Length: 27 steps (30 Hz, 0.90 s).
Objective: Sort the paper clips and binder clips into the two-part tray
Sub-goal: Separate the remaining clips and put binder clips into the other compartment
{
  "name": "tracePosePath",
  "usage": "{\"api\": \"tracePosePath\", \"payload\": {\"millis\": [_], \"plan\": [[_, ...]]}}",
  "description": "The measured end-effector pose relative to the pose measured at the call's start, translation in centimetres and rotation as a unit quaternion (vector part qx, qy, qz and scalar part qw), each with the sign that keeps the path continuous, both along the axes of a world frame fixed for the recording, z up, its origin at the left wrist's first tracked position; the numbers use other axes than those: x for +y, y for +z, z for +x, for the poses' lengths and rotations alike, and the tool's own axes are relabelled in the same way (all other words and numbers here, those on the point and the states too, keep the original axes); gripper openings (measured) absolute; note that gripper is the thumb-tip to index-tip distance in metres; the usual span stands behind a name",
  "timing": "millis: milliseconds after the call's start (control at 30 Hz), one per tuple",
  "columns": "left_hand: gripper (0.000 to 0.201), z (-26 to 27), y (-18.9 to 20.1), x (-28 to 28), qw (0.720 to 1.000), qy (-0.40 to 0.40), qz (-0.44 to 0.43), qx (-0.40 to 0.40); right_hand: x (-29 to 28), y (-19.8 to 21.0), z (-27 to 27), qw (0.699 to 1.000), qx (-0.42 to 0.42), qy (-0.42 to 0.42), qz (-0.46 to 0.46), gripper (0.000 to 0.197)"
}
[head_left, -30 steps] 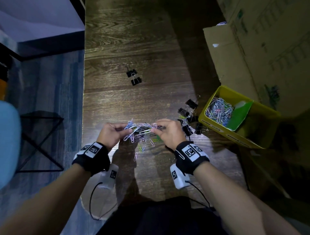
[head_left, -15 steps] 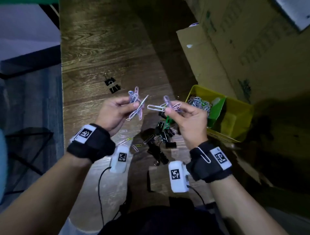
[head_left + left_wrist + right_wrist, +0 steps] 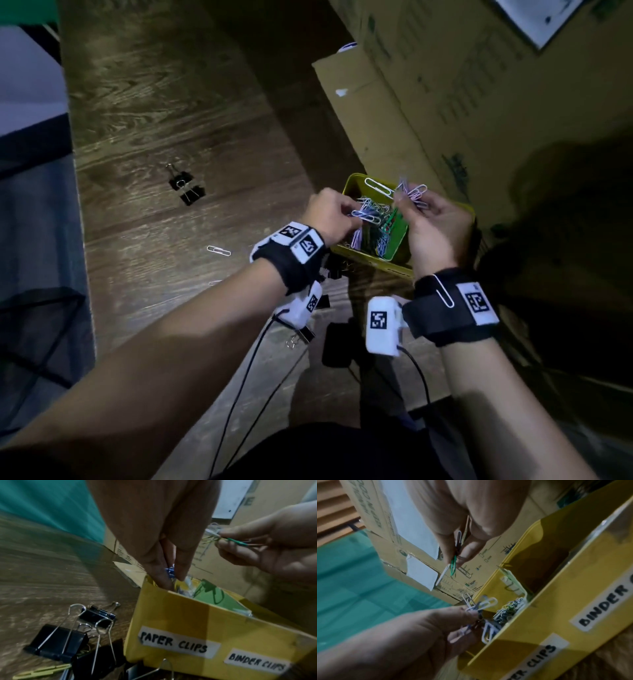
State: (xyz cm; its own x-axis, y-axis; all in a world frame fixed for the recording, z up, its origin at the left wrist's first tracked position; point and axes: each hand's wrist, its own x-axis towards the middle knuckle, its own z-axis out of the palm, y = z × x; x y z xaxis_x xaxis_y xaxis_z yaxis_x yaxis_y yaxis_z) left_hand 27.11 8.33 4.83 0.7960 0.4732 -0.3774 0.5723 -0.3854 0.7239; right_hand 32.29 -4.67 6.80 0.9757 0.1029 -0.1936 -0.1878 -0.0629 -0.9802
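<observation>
Closest to me, on the near side of the yellow tray (image 3: 171,615), there's a heap of black binder clips (image 3: 56,643) sitting on the wooden table (image 3: 171,102), right up against the tray's front wall, with one yellow-green paper clip (image 3: 42,671) poking out from under them. A lone white paper clip (image 3: 218,250) lies on the table well left of the tray, and two more binder clips (image 3: 186,188) sit further off to the left and beyond it.

The tray front has two handwritten labels, "PAPER CLIPS" (image 3: 175,642) on the left half and "BINDER CLIPS" (image 3: 257,664) on the right.

My left hand (image 3: 330,214) is over the tray's left compartment, fingertips pinched on a bunch of blue and white paper clips (image 3: 481,605) that dangle down toward the pile of paper clips (image 3: 371,229) already in there. My right hand (image 3: 435,222) is a bit higher, over the tray too, thumb and fingers pinching its own bundle of clips (image 3: 409,193), white, lilac and a green one. The right compartment looks dark, can't tell what's in it.

Behind the tray is a stack of cardboard boxes (image 3: 479,85).
</observation>
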Motion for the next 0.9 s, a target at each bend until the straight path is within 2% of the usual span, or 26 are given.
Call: {"api": "tracePosePath", "payload": {"millis": [67,133,200,267,333,400,467,500,533,600,633,733,800,900], "plan": [[0.032,0.3,0.2,-0.3,0.998,-0.040,0.039,0.019,0.5,-1.1,0.6,0.999,-0.009,0.003,-0.050,0.015],[0.031,0.3,0.3,-0.3,0.993,-0.091,0.060,0.043,1.1,-2.3,1.4,0.994,-0.015,0.022,-0.107,0.020],[0.028,-0.2,0.7,-0.1,0.993,-0.099,0.059,0.032,1.8,-3.3,1.9,0.981,-0.025,0.059,-0.182,0.021],[0.023,-1.1,1.0,0.6,0.999,-0.030,-0.035,-0.023,2.5,-4.0,2.2,0.961,-0.033,0.103,-0.254,0.018],[0.020,-2.6,1.3,1.8,0.984,0.058,-0.153,-0.071,3.1,-4.2,2.4,0.936,-0.029,0.173,-0.306,0.018],[0.017,-4.7,0.9,4.2,0.974,0.114,-0.173,-0.091,3.5,-4.1,2.6,0.909,-0.002,0.251,-0.334,0.024],[0.017,-7.4,-0.2,7.3,0.982,0.126,-0.121,-0.075,3.7,-4.0,2.6,0.888,0.014,0.301,-0.348,0.034],[0.017,-8.8,-1.0,9.0,0.991,0.112,-0.061,-0.046,3.7,-4.0,2.5,0.882,0.003,0.310,-0.354,0.035],[0.019,-10.3,-2.0,10.7,0.996,0.084,0.015,-0.001,3.7,-3.8,2.3,0.880,-0.013,0.310,-0.358,0.034],[0.031,-13.1,-4.0,13.2,0.985,0.013,0.135,0.105,3.9,-3.3,1.4,0.884,-0.053,0.305,-0.350,0.029],[0.039,-14.5,-5.0,13.8,0.978,-0.024,0.151,0.145,4.0,-3.0,0.7,0.885,-0.078,0.303,-0.344,0.026],[0.056,-17.7,-7.9,13.3,0.960,-0.128,0.148,0.200,4.6,-1.8,-2.6,0.878,-0.205,0.309,-0.302,0.020],[0.059,-19.4,-8.9,11.9,0.951,-0.148,0.187,0.198,5.2,-1.8,-5.3,0.849,-0.252,0.372,-0.278,0.019],[0.057,-22.1,-9.6,9.3,0.944,-0.168,0.222,0.179,6.1,-3.8,-9.3,0.757,-0.249,0.532,-0.285,0.019]]}}
